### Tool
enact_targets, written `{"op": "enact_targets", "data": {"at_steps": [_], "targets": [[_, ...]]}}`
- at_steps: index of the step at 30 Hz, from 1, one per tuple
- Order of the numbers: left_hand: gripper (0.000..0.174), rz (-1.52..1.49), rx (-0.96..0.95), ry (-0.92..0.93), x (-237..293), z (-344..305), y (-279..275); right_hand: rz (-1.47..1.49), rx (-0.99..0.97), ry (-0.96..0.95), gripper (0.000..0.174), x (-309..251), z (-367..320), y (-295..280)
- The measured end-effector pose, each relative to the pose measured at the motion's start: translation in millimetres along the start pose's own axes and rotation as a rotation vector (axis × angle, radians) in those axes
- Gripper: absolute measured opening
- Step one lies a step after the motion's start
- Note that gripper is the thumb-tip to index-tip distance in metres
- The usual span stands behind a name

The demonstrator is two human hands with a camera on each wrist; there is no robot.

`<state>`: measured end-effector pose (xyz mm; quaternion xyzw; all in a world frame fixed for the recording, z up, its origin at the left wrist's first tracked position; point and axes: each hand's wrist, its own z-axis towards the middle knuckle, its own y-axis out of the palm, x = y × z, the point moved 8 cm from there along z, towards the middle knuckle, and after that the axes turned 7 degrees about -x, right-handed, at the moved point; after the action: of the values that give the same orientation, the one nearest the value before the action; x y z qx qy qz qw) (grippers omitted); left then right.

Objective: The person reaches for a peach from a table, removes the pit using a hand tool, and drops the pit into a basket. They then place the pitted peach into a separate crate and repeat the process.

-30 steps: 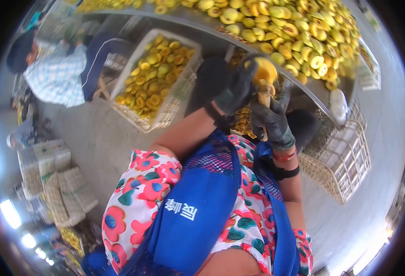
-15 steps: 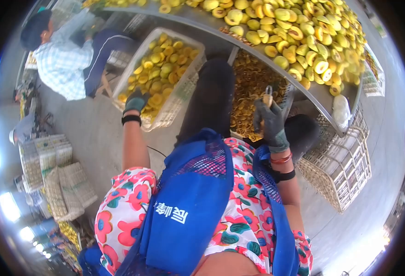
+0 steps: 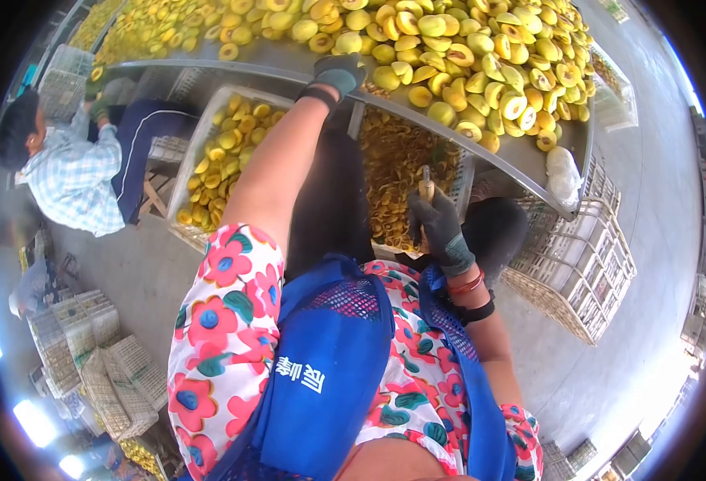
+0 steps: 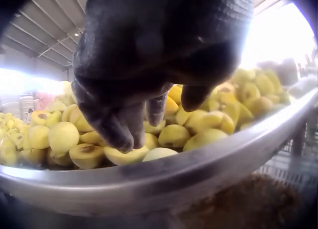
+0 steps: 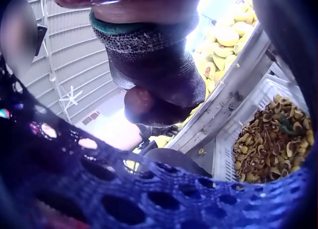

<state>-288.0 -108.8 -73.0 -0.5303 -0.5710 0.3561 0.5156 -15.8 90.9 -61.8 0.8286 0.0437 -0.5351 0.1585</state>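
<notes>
A metal table (image 3: pixel 525 152) curves across the far side, bearing a heap of yellow-green fruit (image 3: pixel 481 64), much of it cut into halves. At the far left sits another person (image 3: pixel 72 184) in a checked shirt. On the right stands a pale lattice crate (image 3: pixel 577 264). To the left, beside the table, a light crate (image 3: pixel 197 152) holds more fruit, partly hidden by the left arm; under the table's near edge, a white slotted crate (image 5: pixel 226 154) holds brownish-yellow scraps (image 5: pixel 268 144). A white bag (image 3: pixel 564 178) shows at the table's right corner. The gloved left hand (image 3: pixel 341 76) reaches over the near rim, fingers bent loosely downward and thumb apart, nothing visible between them; its fingertips are close above a fruit half (image 4: pixel 126 156), and whether they touch I cannot tell. The gloved right hand (image 3: pixel 441 228), nearer the body, grips a wooden-handled tool (image 3: pixel 426 189), fingers curled round it, metal tip pointing away
</notes>
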Motion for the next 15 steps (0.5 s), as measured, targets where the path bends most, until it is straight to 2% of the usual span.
{"op": "enact_targets", "data": {"at_steps": [4,8,9,12,13,15], "targets": [[0.045,0.259,-0.168,0.002,16.9,50.3,38.2,0.079,0.007,-0.015,0.012,5.9,-1.0,-11.3],[0.045,0.181,-0.196,-0.019,5.6,65.1,47.8,0.036,0.057,0.017,0.011,5.0,-1.0,-19.3],[0.053,0.237,-0.144,0.048,16.5,46.0,27.7,0.032,0.053,0.013,0.011,4.2,-0.7,-19.0],[0.056,-0.216,0.109,0.149,2.9,34.3,2.6,0.029,0.047,-0.008,0.012,-0.9,1.1,-19.4],[0.055,-0.43,0.115,0.252,3.4,29.8,-2.9,0.032,0.047,-0.014,0.012,-1.6,1.0,-18.3],[0.052,-1.049,-0.142,0.299,21.9,-5.5,-17.7,0.028,0.031,-0.029,0.012,-6.9,-1.2,-14.5]]}}
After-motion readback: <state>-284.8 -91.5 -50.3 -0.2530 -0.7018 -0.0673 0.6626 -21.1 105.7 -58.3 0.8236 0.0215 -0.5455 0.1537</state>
